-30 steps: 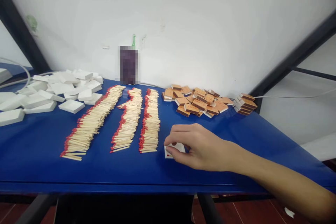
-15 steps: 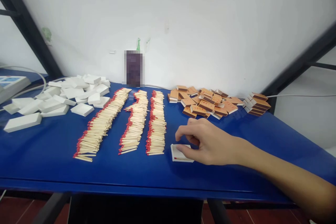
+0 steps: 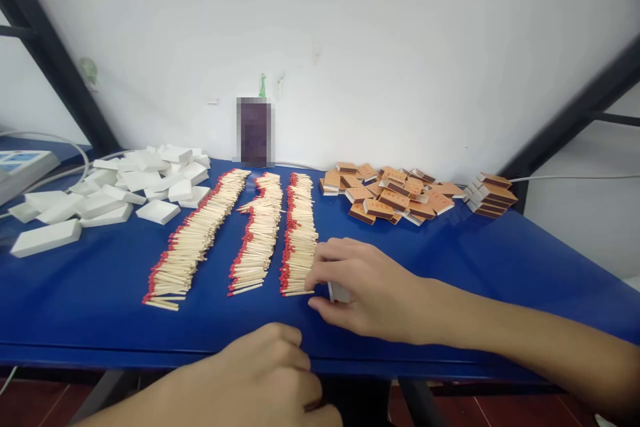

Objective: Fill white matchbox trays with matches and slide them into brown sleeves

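Tray (image 3: 339,293): small, white, flat on the blue table (image 3: 100,307) near its front edge, just right of the near end of the right match row (image 3: 299,240). It is mostly covered, with only a bit of its side showing.

Right hand (image 3: 367,287): lies over the tray, palm down. Fingers are curled and the gap is narrow, index above and thumb below, with the tips at the near end of the right row. Touching the tray; can't tell if it grips the tray or any matches.

Left hand (image 3: 265,377): low at the bottom of the view, in front of the table edge. Fingers are curled in to a loose fist, nothing seen in it, not touching the table top.

Middle row (image 3: 257,237) and left row (image 3: 197,237) of matches run front to back beside the right row, red heads to the left.

White tray pile (image 3: 125,183) sits far left. Orange box pile (image 3: 390,193) sits far right, with a small box stack (image 3: 493,193) just past it by the wall. Blurred dark item (image 3: 255,131) stands at the back behind the rows. Power strip (image 3: 20,170) is at the far left edge.
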`<state>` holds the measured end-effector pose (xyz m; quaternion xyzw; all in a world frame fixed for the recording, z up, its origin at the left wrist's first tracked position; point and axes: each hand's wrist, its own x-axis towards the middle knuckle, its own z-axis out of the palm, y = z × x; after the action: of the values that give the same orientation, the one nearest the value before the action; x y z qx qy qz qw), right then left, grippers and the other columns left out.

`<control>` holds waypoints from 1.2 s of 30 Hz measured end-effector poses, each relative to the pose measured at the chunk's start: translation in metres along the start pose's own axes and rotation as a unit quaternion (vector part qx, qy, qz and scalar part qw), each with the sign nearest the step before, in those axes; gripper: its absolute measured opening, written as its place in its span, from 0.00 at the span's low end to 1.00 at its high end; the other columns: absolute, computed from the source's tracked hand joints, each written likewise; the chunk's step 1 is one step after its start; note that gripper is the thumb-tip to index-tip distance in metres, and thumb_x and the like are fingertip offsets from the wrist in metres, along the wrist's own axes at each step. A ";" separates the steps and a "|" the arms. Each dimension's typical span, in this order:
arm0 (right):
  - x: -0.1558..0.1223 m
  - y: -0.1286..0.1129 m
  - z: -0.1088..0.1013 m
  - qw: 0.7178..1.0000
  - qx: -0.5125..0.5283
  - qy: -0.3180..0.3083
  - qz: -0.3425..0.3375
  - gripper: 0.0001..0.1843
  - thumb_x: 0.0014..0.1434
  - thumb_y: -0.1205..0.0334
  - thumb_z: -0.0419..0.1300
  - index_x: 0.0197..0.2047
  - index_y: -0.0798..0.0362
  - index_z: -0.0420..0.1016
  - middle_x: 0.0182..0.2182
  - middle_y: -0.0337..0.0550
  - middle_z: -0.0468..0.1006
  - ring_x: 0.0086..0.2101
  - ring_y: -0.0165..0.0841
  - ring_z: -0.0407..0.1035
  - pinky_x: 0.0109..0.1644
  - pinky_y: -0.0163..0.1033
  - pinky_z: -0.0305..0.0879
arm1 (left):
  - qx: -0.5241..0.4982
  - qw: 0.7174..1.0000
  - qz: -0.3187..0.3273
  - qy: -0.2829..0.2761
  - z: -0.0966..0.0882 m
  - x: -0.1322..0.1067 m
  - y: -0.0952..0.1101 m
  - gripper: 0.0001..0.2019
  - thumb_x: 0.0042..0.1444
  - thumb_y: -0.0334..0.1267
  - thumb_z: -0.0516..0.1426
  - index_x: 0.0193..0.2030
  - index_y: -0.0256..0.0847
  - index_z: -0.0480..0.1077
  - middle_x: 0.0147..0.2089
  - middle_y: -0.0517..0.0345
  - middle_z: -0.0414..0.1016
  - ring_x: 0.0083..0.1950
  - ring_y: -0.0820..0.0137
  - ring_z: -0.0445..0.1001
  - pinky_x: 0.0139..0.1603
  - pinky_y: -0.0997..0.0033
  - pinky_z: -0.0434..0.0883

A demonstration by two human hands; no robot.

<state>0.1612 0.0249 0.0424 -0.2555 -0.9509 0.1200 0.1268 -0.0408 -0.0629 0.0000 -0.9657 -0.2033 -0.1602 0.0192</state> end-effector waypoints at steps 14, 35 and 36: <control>0.012 0.005 0.007 0.999 0.033 -0.027 0.025 0.04 0.57 0.71 0.63 0.33 0.53 0.79 0.32 0.39 0.78 0.34 0.30 0.70 0.39 0.35 0.63 | 0.060 0.981 -0.146 0.113 -0.017 -0.020 -0.045 0.13 0.71 0.34 0.49 0.37 0.40 0.73 0.30 0.60 0.70 0.28 0.70 0.69 0.30 0.67 0.60; -0.002 -0.003 0.014 0.998 0.034 0.004 0.052 0.07 0.61 0.69 0.60 0.32 0.53 0.77 0.29 0.36 0.74 0.32 0.30 0.66 0.41 0.40 0.54 | 0.040 0.985 -0.149 0.080 -0.015 -0.019 -0.043 0.10 0.69 0.33 0.52 0.45 0.41 0.75 0.33 0.59 0.70 0.33 0.67 0.69 0.37 0.65 0.65; -0.002 -0.003 0.015 0.998 0.027 0.012 0.050 0.07 0.61 0.69 0.60 0.32 0.53 0.77 0.29 0.37 0.74 0.32 0.30 0.65 0.41 0.40 0.53 | 0.038 0.985 -0.151 0.076 -0.015 -0.019 -0.043 0.10 0.69 0.33 0.52 0.44 0.41 0.75 0.33 0.59 0.70 0.33 0.68 0.69 0.37 0.65 0.65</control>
<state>0.1570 0.0186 0.0288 -0.3007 -0.9317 0.1489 0.1393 -0.0791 -0.0328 0.0074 -0.9073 -0.3511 -0.2264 0.0471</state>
